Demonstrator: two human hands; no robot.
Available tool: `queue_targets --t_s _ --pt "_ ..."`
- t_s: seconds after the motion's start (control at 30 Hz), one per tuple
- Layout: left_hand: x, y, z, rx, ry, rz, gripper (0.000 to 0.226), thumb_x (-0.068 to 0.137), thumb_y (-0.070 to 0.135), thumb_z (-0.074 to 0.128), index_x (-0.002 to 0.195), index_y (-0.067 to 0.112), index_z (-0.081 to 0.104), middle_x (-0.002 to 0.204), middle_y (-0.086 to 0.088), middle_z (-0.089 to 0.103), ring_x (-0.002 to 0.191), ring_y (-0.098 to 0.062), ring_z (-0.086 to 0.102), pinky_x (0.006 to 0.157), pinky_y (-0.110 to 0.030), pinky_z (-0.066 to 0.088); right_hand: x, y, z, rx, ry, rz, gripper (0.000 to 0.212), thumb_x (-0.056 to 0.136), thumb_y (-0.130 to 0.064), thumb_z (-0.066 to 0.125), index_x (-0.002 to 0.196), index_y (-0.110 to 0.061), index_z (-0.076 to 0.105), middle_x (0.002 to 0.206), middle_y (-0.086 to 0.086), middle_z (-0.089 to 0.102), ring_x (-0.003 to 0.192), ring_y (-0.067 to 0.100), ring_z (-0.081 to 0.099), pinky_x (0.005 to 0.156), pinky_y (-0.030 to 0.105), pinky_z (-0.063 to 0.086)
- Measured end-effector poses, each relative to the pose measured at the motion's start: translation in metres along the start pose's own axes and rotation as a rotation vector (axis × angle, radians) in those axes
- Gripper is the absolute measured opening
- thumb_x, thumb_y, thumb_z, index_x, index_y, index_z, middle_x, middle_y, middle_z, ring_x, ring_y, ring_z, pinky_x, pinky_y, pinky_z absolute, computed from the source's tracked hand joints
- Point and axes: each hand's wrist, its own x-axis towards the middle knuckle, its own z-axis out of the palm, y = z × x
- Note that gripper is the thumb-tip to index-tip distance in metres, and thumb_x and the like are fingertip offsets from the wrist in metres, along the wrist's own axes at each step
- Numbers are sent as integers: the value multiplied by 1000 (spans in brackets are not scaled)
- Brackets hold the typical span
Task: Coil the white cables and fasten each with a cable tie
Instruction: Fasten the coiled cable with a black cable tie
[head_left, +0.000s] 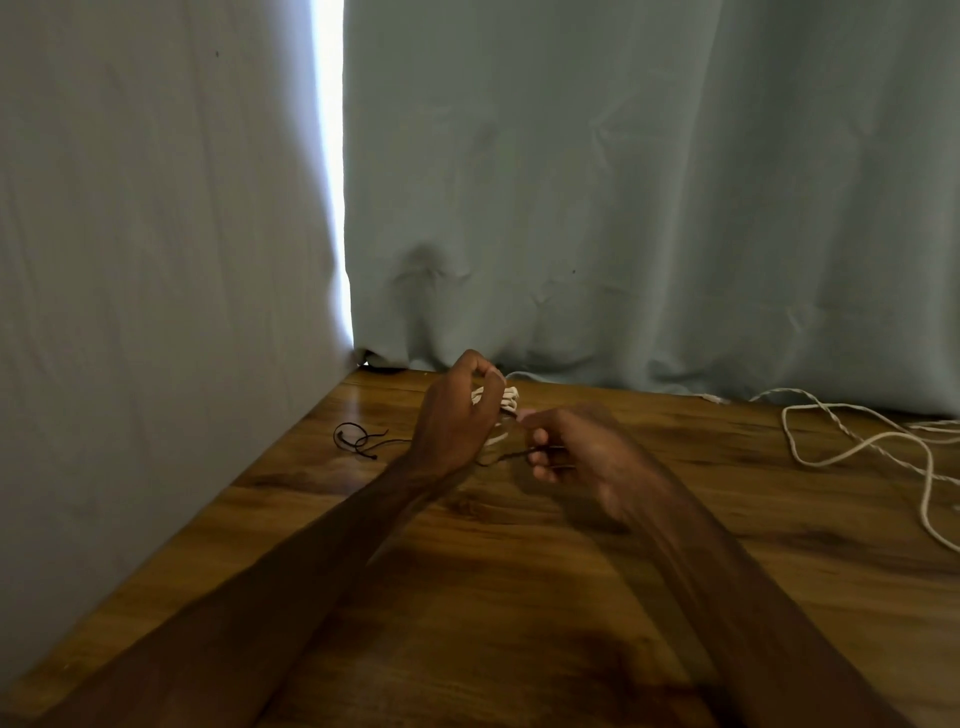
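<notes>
My left hand (454, 415) grips a small coil of white cable (506, 399) a little above the wooden table (467, 597), near its far edge. Most of the coil is hidden behind my fingers. My right hand (576, 452), blurred, pinches a thin black cable tie (511, 456) that runs from the coil toward my fingers. A loose white cable (852, 447) lies in open loops on the table at the right.
More black cable ties (356, 439) lie on the table left of my left hand. Pale grey-green cloth (623, 208) hangs along the far edge and the left side, with a bright gap at the corner.
</notes>
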Motion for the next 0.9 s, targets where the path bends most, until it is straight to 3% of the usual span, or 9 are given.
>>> queue_targets --t_s 0.1,0.2,0.27,0.37,0.5,0.57,0.67,0.77,0.9 --pt "2 -4 -1 -38 23 -76 17 102 24 53 98 12 65 82 6 70 71 -5 69 63 -31 57 1 -6 -24 162 -66 1 26 96 -11 60 121 -13 67 67 -5 64 59 11 59 57 26 53" --pt "0 -5 5 -54 13 -132 18 101 27 54 99 13 66 87 2 73 77 -13 72 69 -43 61 -7 -11 -52 448 -281 -16 30 99 -5 52 125 -5 67 86 0 70 75 13 65 65 26 60" --pt "-2 -3 13 -126 -9 -204 17 101 28 56 98 15 67 90 -2 74 80 -18 74 73 -50 61 -10 -9 -69 552 -324 -83 34 98 2 48 128 0 65 100 6 74 86 15 70 72 25 61" --pt "-5 4 30 -215 -70 -280 26 89 48 55 92 25 67 91 -5 76 84 -25 75 77 -55 61 -10 -4 -85 450 -213 -220 29 93 0 60 121 0 69 115 16 75 97 20 75 76 25 62" --pt "-12 14 60 -265 -167 -298 28 87 46 56 91 22 68 91 -8 77 86 -27 75 80 -50 61 -6 -7 -109 140 103 -386 23 91 -24 71 104 -5 77 83 7 73 66 14 65 55 24 53" --pt "-13 20 73 -294 -190 -332 22 90 42 56 89 23 67 86 -6 76 78 -25 73 71 -41 60 0 -9 -125 54 210 -423 22 96 -26 69 104 -8 79 76 4 66 64 12 57 54 24 49" --pt "-16 32 94 -358 -195 -403 16 101 19 55 89 17 65 67 1 63 51 -10 55 46 -22 41 10 -8 -140 161 276 -421 23 97 -22 68 109 -6 77 88 9 72 75 13 65 63 23 56" --pt "-19 37 115 -432 -266 -452 17 103 13 51 90 12 62 65 -2 59 43 -6 48 41 -18 34 19 -2 -151 373 368 -388 26 93 -18 73 111 0 75 97 14 75 74 11 69 66 21 59" --pt "-21 37 126 -522 -297 -478 16 105 11 47 96 5 60 69 -8 57 42 -6 43 39 -16 31 17 7 -161 408 398 -342 29 89 -23 78 108 -1 76 81 3 75 66 9 62 60 20 55"
